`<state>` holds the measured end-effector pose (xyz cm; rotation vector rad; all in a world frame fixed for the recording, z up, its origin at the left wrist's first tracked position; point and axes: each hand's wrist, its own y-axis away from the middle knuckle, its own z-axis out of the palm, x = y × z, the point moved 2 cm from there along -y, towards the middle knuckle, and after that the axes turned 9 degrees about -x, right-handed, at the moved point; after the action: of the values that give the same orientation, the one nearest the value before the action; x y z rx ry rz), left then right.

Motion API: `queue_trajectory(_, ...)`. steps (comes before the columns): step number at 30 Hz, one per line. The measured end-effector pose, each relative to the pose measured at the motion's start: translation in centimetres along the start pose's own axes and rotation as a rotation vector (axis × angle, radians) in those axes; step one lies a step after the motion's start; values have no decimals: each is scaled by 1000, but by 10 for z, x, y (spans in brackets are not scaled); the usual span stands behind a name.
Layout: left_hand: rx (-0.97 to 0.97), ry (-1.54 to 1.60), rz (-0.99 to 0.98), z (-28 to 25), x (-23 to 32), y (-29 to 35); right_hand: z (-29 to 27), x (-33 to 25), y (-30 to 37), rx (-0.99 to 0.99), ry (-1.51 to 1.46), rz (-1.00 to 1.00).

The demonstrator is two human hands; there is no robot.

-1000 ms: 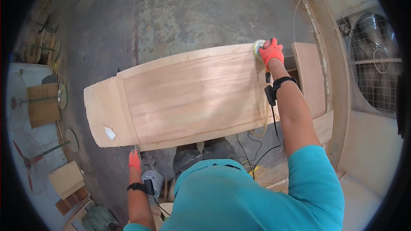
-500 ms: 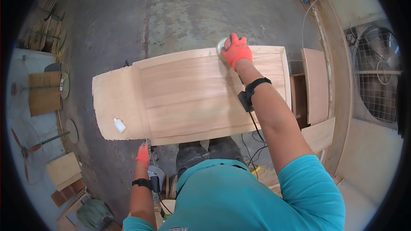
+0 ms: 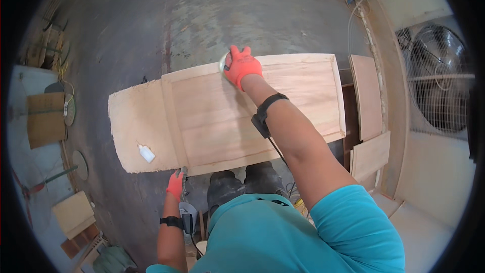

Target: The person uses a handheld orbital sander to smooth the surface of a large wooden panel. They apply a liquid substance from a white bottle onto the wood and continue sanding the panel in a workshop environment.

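My right hand (image 3: 243, 69), in a red-orange glove, is closed over a round sander (image 3: 223, 62) at the far edge of a framed wooden panel (image 3: 283, 101). Part of the sander's pale disc shows left of the fingers; the rest lies under my palm. On the near edge, my left hand (image 3: 177, 183) in a matching glove grips the panel close to its left end, fingertips at the rim. A rough-edged pale board (image 3: 139, 121) lies under the panel's left side, and a small white bottle (image 3: 146, 153) rests on it.
Cut boards (image 3: 366, 96) lean along the right wall beside a large caged fan (image 3: 437, 78). A bucket (image 3: 188, 211) stands below my left forearm. Cables and yellow cord lie near my legs. More boards (image 3: 73, 212) and round discs stand at the left wall.
My right hand has slid the sander leftward along the panel's far edge. My left hand stays at the near edge. The view has shifted slightly.
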<state>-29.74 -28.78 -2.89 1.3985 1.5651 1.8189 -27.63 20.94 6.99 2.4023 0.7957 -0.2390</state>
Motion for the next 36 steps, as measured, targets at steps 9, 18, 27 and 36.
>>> queue_trajectory(9, 115, -20, 8, 11, 1, -6, -56, 154, 9, 143, -59, 264)
queue_trajectory(18, 422, 235, 135, 25, -37, -20, -111, 306, -6, 230, -63, 386)
queue_trajectory(27, 462, 108, 102, 19, -49, -45, -144, 389, 4, 185, -56, 423)
queue_trajectory(36, 446, 278, -3, 31, -41, -55, -108, 405, 89, 111, 15, 292)
